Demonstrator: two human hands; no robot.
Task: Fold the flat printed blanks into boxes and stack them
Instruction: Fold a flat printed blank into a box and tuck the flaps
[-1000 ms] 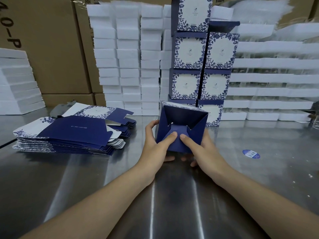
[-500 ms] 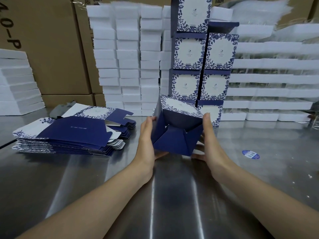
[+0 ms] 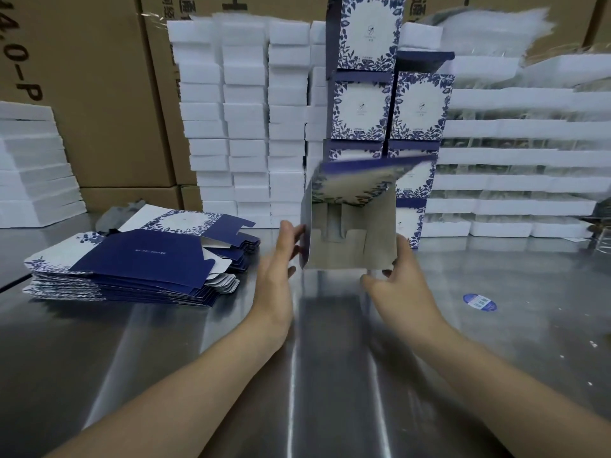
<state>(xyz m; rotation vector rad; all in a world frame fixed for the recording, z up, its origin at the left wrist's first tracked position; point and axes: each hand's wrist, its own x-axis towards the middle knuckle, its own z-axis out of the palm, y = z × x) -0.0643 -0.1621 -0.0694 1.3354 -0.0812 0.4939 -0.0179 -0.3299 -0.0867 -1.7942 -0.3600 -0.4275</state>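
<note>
A half-folded blue-and-white floral box (image 3: 350, 249) is held just above the steel table (image 3: 165, 342), its open end turned toward me so the grey inside and the tucked bottom flaps show. The lid flap (image 3: 357, 180) is blurred and tilts over the top. My left hand (image 3: 277, 269) touches the box's left wall with straight fingers. My right hand (image 3: 403, 285) grips the lower right corner, thumb underneath. Behind stands a stack of finished boxes (image 3: 360, 107) in two columns. A pile of flat blanks (image 3: 139, 262) lies to the left.
White foam blocks (image 3: 244, 120) are stacked behind the blanks, and more foam trays (image 3: 515, 160) fill the right. Brown cartons (image 3: 99, 94) form the back wall. A blue round sticker (image 3: 479, 301) lies on the table at the right.
The box has been turned over: earlier its dark blue bottom flaps faced me, now the grey open inside does. Both hands moved from pressing the bottom to the box's sides.
</note>
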